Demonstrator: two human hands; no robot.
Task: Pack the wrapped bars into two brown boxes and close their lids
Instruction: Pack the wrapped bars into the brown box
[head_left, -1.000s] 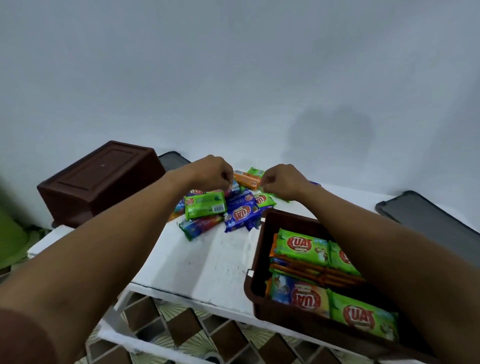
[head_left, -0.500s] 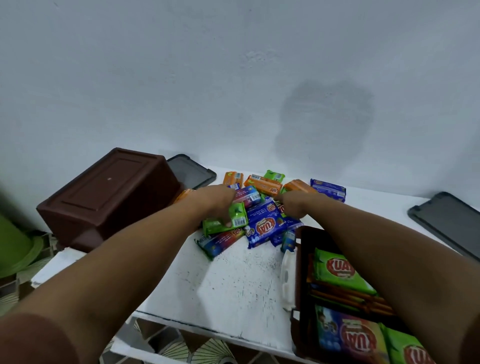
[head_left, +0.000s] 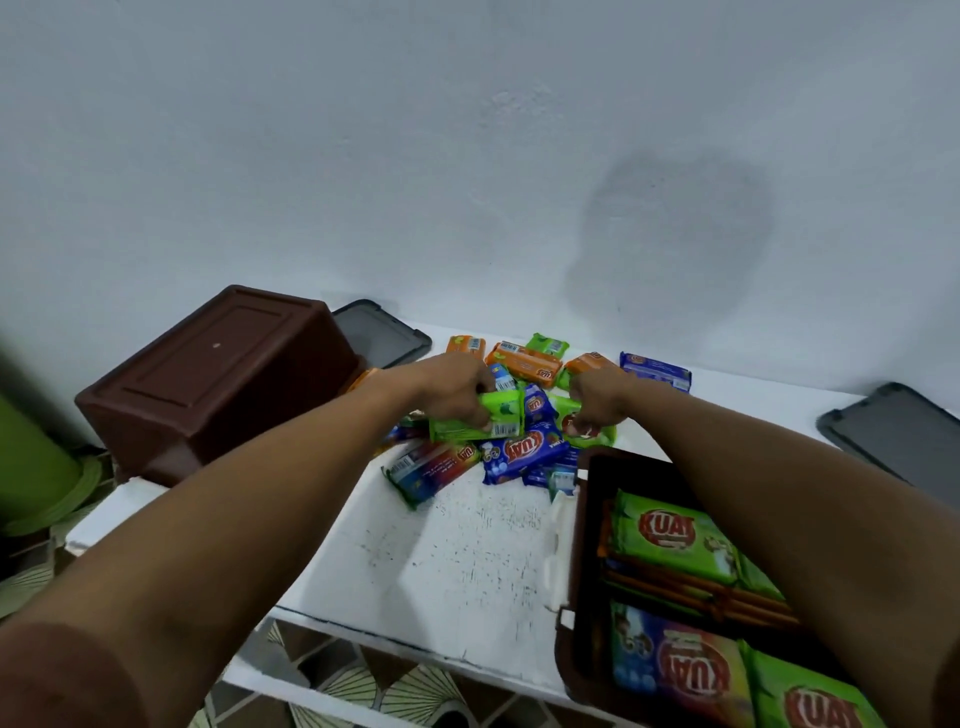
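Note:
A pile of wrapped bars (head_left: 519, 452) in green, blue and orange lies at the back middle of the white table (head_left: 457, 561). My left hand (head_left: 457, 389) grips a green bar (head_left: 483, 421) at the pile's left. My right hand (head_left: 597, 397) pinches another green bar (head_left: 584, 431) at the pile's right. An open brown box (head_left: 571, 597) at the front right holds several bars, partly hidden by my right forearm. A second brown box (head_left: 218, 374) sits upside down at the back left.
Two dark grey lids lie flat: one (head_left: 384, 338) behind the upturned box, one (head_left: 904, 431) at the far right. A white wall rises right behind the table. A green object (head_left: 31, 467) stands off the table's left. Tiled floor shows below the front edge.
Both hands have drawn back from the far side of the pile toward me, each now holding a green bar. The view has shifted left, so the open box sits further right.

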